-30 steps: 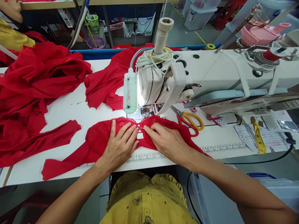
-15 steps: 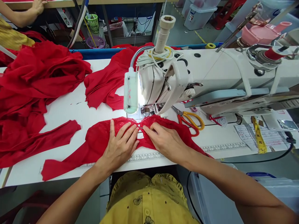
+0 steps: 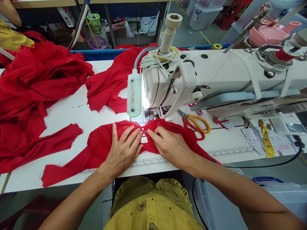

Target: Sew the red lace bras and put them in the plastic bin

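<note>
A red lace bra [image 3: 98, 140] lies spread across the white sewing table, its narrow centre just in front of the sewing machine's presser foot [image 3: 151, 113]. My left hand [image 3: 124, 147] rests flat on the left cup, fingers stretched out, fingertips at the lace near the middle gap. From the other side my right hand [image 3: 170, 143] is closed, with a thin pointed metal tool [image 3: 145, 131] showing at its fingertips. The tool's tip touches the centre between the cups; the rest of it is hidden under the fingers, so its exact kind does not show.
Behind the bra stands the white sewing machine [image 3: 216, 70] with its lit lamp [image 3: 134, 94]. Orange-handled scissors [image 3: 198, 124] lie right of my right hand. Red fabric [image 3: 35, 83] is heaped at the left. A yellow tape measure [image 3: 266, 140] lies over papers [image 3: 251, 137]. A co-worker's arm [image 3: 11, 12] shows top left.
The co-worker's arm has drawn back to the left. My hands and the bra are almost unmoved; the view has shifted slightly.
</note>
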A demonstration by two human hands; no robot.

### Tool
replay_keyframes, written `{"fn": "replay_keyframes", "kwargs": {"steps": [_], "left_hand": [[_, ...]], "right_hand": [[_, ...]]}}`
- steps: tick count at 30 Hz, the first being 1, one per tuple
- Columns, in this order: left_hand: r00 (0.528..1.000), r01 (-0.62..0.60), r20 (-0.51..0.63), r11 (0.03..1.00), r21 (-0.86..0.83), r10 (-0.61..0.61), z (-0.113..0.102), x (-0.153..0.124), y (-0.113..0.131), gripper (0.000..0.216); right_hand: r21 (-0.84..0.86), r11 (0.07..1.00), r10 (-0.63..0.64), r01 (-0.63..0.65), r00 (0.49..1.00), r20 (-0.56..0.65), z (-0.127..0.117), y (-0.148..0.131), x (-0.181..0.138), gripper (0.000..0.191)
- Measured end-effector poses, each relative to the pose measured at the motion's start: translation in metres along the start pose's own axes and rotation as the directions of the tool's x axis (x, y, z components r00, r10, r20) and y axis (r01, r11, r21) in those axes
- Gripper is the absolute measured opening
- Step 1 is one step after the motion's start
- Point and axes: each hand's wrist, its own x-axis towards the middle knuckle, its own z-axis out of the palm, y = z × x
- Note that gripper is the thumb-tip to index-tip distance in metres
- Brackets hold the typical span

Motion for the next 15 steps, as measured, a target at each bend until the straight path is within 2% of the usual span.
{"fn": "replay_keyframes", "kwargs": {"steps": [8, 15], "left_hand": [[1.0, 0.002, 0.005, 1.0, -0.01, -0.002, 0.001, 0.0, 0.0, 0.036], [1.0, -0.023, 0.01, 1.0, -0.006, 0.023, 0.0, 0.001, 0.0, 0.035]], "right_hand": [[-0.007, 1.0, -0.002, 0.002, 1.0, 0.005, 0.0, -0.003, 0.001, 0.044], [-0.029, 0.999, 0.026, -0.026, 1.0, 0.005, 0.004, -0.01, 0.001, 0.051]]}}
